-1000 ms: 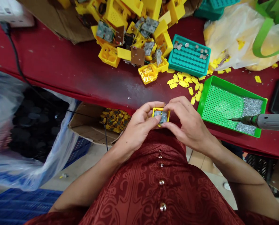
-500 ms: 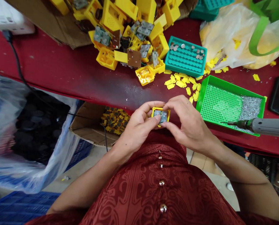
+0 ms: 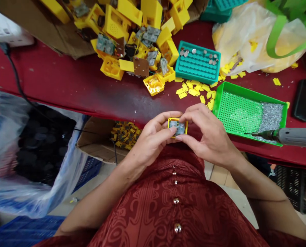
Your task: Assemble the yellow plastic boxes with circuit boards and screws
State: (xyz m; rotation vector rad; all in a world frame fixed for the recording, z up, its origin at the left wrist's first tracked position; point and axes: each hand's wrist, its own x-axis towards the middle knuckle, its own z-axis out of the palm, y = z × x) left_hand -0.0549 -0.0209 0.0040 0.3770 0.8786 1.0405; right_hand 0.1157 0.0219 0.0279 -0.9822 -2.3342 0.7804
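Observation:
A small yellow plastic case (image 3: 180,128) with a grey-green circuit board inside is held in front of my shirt, near the table edge. My left hand (image 3: 155,135) grips its left side, thumb lying on the board and fingers behind the far rim. On the other side, my right hand (image 3: 206,132) has its index finger and thumb closed on the right edge of the case. The open face of the case points up. My fingers hide parts of its rim.
Yellow housings with boards (image 3: 137,51) are heaped at the back left. A teal tray (image 3: 197,70) holds several coin cells, with small yellow covers (image 3: 194,92) nearby. A green basket (image 3: 239,103) contains screws; an electric screwdriver (image 3: 291,136) reaches over it from the right.
The view has shifted slightly, so the table items sit a little further left. Both hands keep the yellow case in nearly the same grip.

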